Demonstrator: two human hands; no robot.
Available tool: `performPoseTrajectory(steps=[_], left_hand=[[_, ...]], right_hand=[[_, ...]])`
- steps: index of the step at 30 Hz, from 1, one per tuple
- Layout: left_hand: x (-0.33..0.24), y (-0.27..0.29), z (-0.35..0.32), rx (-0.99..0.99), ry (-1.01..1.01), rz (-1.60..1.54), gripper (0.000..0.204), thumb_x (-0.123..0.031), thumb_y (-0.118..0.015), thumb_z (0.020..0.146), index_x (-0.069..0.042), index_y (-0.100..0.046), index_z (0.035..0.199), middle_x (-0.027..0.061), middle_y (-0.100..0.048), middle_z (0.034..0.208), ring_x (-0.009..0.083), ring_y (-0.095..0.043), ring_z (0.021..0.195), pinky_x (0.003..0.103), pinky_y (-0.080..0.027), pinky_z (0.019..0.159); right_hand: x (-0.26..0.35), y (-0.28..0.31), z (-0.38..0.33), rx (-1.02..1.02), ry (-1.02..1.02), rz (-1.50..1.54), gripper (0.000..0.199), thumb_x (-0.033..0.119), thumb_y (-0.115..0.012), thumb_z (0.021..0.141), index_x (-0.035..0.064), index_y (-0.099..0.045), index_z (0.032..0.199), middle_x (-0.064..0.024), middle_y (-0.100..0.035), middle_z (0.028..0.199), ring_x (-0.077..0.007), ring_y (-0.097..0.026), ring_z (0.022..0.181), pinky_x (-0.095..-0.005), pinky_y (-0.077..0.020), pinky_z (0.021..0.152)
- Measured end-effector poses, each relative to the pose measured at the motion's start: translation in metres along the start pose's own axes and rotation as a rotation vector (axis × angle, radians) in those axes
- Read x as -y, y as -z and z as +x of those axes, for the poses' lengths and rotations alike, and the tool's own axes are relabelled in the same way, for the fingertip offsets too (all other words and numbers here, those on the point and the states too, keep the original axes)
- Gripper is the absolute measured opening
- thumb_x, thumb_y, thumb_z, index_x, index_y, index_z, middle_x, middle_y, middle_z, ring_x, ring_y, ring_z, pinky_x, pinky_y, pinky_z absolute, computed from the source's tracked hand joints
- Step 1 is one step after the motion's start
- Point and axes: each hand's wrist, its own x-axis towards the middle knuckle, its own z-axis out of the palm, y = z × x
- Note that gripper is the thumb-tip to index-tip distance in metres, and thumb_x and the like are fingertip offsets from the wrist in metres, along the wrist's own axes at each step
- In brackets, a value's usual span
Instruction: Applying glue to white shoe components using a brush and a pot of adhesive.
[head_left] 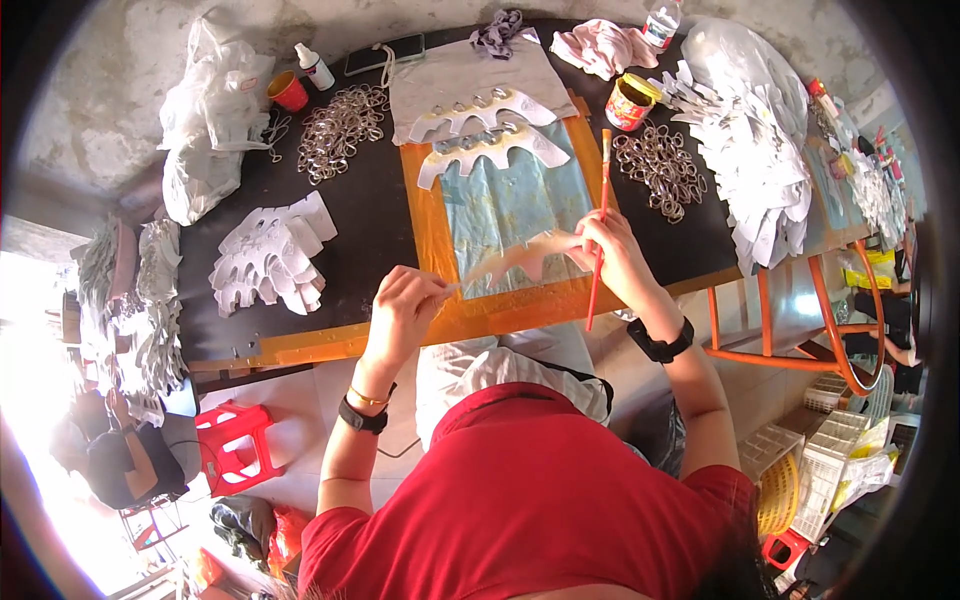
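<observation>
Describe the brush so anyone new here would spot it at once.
On the dark table, find the blue-green sheet bordered by orange tape. At its right side, the person's right hand grips the brush, which slants slightly and points away from the body. Its long, thin red handle sets it apart from the white scalloped pieces and the heap of metal rings nearby.

the camera rides up on the person's head there, the left of two fisheyes worn side by side, and it looks steeply down and forward over the red shirt (560,490) toward the table (372,235). it's close in: the shirt fills the lower middle, with the left hand (406,304) and right hand (618,252) just beyond, near the centre. the wide lens catches the wall (100,130) along the top and floor (318,425) on both sides, bowing the table's far edge upward.
</observation>
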Motion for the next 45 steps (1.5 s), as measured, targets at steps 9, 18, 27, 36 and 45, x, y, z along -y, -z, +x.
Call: performPoseTrajectory(steps=[9,18,27,36,45], left_hand=[[0.055,0.004,0.065,0.129,0.509,-0.395,0.013,-0.001,-0.066,0.083,0.000,-0.055,0.091,0.0021,-0.058,0.069,0.0071,-0.055,0.067,0.024,-0.046,0.061],[0.099,-0.037,0.065,0.274,0.373,-0.190,0.021,-0.010,-0.069,0.080,0.000,-0.057,0.095,0.0076,-0.061,0.071,0.0149,-0.060,0.064,0.028,-0.048,0.060],[-0.008,-0.027,0.122,0.363,0.148,-0.157,0.013,-0.007,-0.065,0.082,0.001,-0.058,0.089,0.0142,-0.059,0.075,0.0225,-0.058,0.069,0.033,-0.046,0.065],[-0.047,-0.252,0.205,0.486,-0.368,-0.022,0.024,-0.026,-0.062,0.080,-0.005,-0.065,0.089,0.0141,-0.060,0.097,0.0341,-0.060,0.096,0.041,-0.050,0.082],[-0.095,-0.243,0.211,0.515,-0.126,-0.080,0.026,-0.027,-0.069,0.080,-0.008,-0.063,0.096,0.0125,-0.062,0.099,0.0321,-0.062,0.095,0.041,-0.051,0.080]], right_hand=[[-0.012,0.010,0.074,-0.002,-0.256,0.369,0.025,-0.005,-0.068,0.078,0.0047,-0.046,0.075,0.0022,-0.045,0.064,-0.0043,-0.043,0.059,-0.0223,-0.0420,0.054],[-0.037,-0.021,0.084,0.121,-0.229,0.227,0.009,0.001,-0.049,0.086,0.0033,-0.047,0.078,-0.0090,-0.053,0.071,-0.0204,-0.058,0.059,-0.0323,-0.0452,0.049],[0.039,0.044,0.041,-0.280,0.063,0.064,0.036,-0.019,-0.044,0.070,0.0023,-0.054,0.098,-0.0128,-0.061,0.115,-0.0313,-0.061,0.103,-0.0350,-0.0498,0.077],[0.061,0.088,-0.025,-0.452,-0.071,0.158,0.042,-0.017,-0.035,0.065,-0.0018,-0.057,0.098,-0.0137,-0.063,0.111,-0.0253,-0.064,0.090,-0.0275,-0.0489,0.071],[0.048,0.100,-0.081,-0.348,-0.464,0.768,0.038,-0.009,-0.036,0.077,-0.0055,-0.056,0.109,-0.0192,-0.053,0.126,-0.0174,-0.062,0.085,-0.0334,-0.0579,0.076]])
